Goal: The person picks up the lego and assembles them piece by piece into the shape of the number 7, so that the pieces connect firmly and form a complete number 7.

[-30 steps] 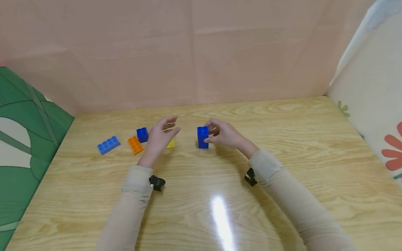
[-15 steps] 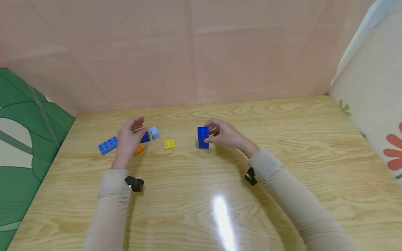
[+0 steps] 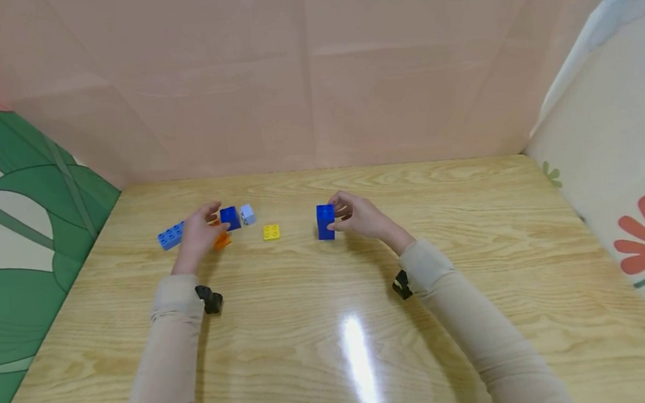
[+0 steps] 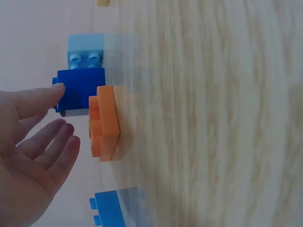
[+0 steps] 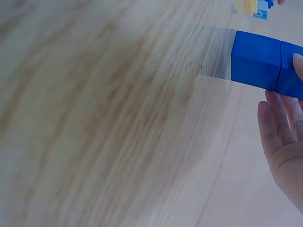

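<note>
My right hand (image 3: 359,216) grips a stack of two dark blue building bricks (image 3: 326,223), one on top of the other, standing upright on the table. The seam between both bricks shows in the right wrist view, with the thumb on one side and the fingers on the other. Over at the left, my left hand (image 3: 197,235) hovers with thumb and fingers spread apart. An orange brick (image 4: 109,124) lies right by its fingers, partly hidden by the hand in the head view. In the left wrist view the thumb tip overlaps a single dark blue brick (image 4: 80,90).
A light blue brick (image 3: 247,214) sits beside the single dark blue one. Closer to the middle lies a flat yellow brick (image 3: 271,232). A long medium-blue brick (image 3: 170,236) is partly behind my left hand. A pink cloth wall (image 3: 316,103) borders the wooden table (image 3: 286,327) at the back.
My left hand has moved left from near the yellow brick, then down toward the orange brick, uncovering the yellow and light blue bricks. My right hand and the stack have stayed put.
</note>
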{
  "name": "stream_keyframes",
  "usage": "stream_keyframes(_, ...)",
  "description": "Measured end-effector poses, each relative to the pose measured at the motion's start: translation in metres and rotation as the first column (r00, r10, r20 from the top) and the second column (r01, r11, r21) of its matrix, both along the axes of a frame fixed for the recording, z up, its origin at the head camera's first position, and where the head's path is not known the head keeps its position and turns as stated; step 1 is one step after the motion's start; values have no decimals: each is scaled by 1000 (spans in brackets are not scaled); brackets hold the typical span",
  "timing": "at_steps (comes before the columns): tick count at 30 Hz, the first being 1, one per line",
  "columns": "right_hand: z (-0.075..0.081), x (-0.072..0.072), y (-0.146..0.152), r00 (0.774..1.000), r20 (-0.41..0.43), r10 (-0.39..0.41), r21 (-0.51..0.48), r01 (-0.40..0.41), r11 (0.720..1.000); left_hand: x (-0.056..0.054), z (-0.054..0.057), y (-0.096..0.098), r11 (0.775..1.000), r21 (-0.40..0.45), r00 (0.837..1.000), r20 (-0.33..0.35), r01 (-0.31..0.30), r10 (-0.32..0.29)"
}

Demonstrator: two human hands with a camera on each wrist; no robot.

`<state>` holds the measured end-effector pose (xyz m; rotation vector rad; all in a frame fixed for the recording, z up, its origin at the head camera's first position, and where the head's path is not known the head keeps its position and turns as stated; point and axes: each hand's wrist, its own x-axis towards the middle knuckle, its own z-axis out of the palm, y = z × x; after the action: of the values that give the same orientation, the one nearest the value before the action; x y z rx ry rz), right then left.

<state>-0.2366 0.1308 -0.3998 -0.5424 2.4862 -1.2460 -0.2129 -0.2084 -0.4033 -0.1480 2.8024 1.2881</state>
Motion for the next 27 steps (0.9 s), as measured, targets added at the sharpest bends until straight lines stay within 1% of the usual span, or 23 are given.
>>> stream_keyframes(4,-1,0,0,1000,0,-1,-3,1,1000,-2,-2,1,1000,-17,1000,26,17,-17)
stream_keyframes(12,2,3,0,1000,-2,-9,-14,9,1000,-4,-3,2,996,-74,998,31,49,-47)
stream_keyframes(17,3,4,0,1000,-14,-8,-10,8,1000,-3,-3,2,995,-91,997,62,47,-41)
stream_keyframes(21,1,4,-1,1000,-23,-12,-16,12,1000,-2,-4,0,998,-65,998,58,10,-6)
stream_keyframes(24,1,5,-1,1000,-28,-13,-19,13,1000,0,-4,-1,999,5,999,32,-33,33)
stream_keyframes(27,-1,5,-1,1000,-25,-15,-23,15,1000,1,-1,0,994,90,998,24,-66,64)
